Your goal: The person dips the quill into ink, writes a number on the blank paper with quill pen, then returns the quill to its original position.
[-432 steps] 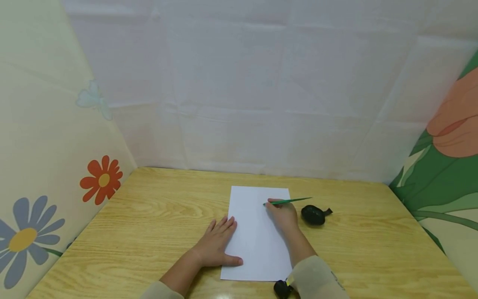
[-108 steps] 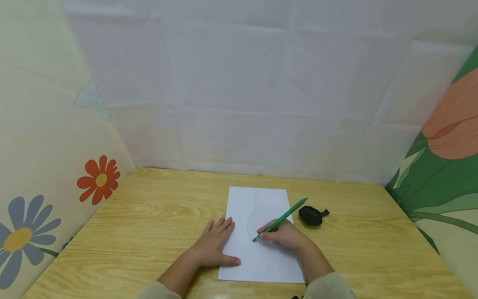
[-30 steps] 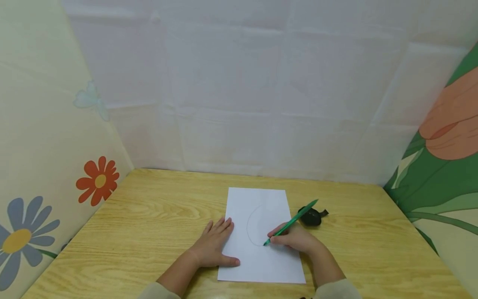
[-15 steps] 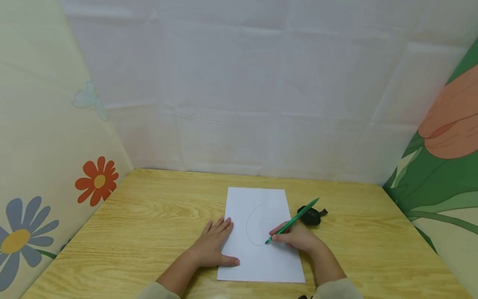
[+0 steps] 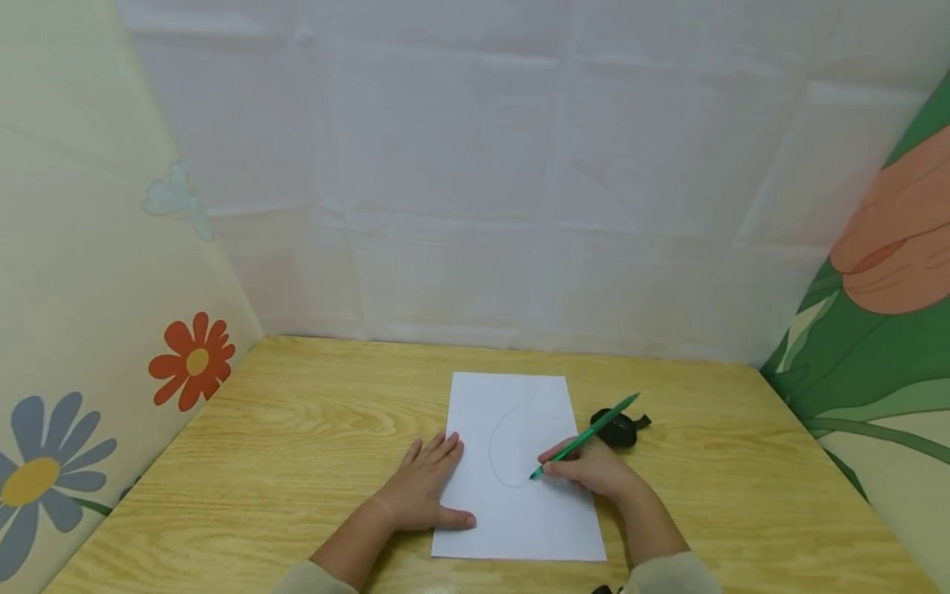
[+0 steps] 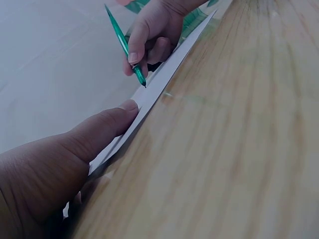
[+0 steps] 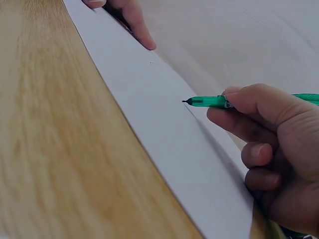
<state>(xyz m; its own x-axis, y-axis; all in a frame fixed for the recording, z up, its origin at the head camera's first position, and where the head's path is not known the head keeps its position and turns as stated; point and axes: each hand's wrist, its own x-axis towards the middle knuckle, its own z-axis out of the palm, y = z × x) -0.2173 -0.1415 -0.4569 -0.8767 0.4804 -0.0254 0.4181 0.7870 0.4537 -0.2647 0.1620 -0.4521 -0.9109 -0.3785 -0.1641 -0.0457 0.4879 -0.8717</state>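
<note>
A white sheet of paper (image 5: 512, 412) lies on the wooden table (image 5: 297, 429) with a faint curved pencil line (image 5: 493, 445) on it. My left hand (image 5: 426, 487) lies flat on the sheet's left edge, fingers straight, thumb on the paper (image 6: 149, 99). My right hand (image 5: 590, 470) grips a green pen (image 5: 586, 433), its tip touching the paper at the curve's lower end. The pen (image 7: 209, 101) and its tip show close up in the right wrist view, above the sheet (image 7: 149, 109). The left wrist view shows the pen (image 6: 124, 47) held in the right hand (image 6: 154, 35).
A small black object (image 5: 619, 429) lies on the table just right of the sheet, behind the pen. Patterned walls with flowers enclose the table on the left (image 5: 193, 363), back and right (image 5: 876, 330).
The pen tip has crept a little to the right along the bottom of the curve. The left hand has stayed flat on the paper's edge.
</note>
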